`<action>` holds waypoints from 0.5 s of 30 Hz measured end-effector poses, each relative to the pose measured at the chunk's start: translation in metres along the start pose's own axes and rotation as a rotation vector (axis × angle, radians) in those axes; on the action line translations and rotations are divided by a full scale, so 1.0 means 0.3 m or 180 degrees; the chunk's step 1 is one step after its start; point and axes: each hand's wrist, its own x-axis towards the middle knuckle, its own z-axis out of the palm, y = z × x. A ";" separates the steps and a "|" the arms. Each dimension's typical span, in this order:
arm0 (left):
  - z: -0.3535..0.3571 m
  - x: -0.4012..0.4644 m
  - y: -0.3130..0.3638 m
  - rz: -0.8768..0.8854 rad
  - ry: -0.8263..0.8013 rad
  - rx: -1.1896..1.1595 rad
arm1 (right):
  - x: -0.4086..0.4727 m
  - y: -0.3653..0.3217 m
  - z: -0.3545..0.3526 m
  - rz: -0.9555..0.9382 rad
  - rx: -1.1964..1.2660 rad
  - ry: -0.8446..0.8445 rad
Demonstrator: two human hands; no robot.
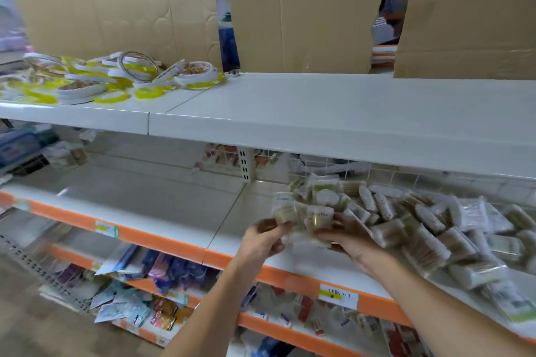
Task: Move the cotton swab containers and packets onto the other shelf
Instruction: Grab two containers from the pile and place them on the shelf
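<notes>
A heap of cotton swab packets and round containers [429,229] covers the right part of the middle shelf [162,211]. My left hand [265,239] and my right hand [352,240] meet at the heap's left edge. Together they hold a bunch of small clear swab containers [304,216] just above the shelf. The left hand grips the bunch from the left, the right hand from underneath and the right. The image is blurred, so the fingers are hard to make out. The white top shelf [333,113] above has a bare stretch on its right half.
Rolls of white and yellow tape [110,78] lie on the top shelf's left. Cardboard sheets [304,14] stand behind it. The shelf's front lip overhangs the heap. Orange-edged lower shelves [290,272] hold assorted packets. Blue boxes [17,145] sit at far left.
</notes>
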 end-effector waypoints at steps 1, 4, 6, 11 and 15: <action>-0.030 -0.002 0.007 0.0028 0.0100 0.0053 | 0.015 -0.003 0.028 -0.0005 -0.0034 -0.0053; -0.134 -0.015 0.030 0.0150 0.0253 0.0187 | 0.061 -0.021 0.118 -0.0067 -0.0130 -0.0092; -0.206 -0.024 0.050 0.0237 0.0301 0.0299 | 0.093 -0.034 0.189 -0.0111 -0.0193 -0.0109; -0.382 -0.036 0.107 0.0368 0.0726 0.0457 | 0.163 -0.070 0.395 -0.0143 -0.0290 -0.0285; -0.546 -0.051 0.157 0.0450 0.0855 0.0509 | 0.204 -0.103 0.574 -0.0149 -0.0248 -0.0465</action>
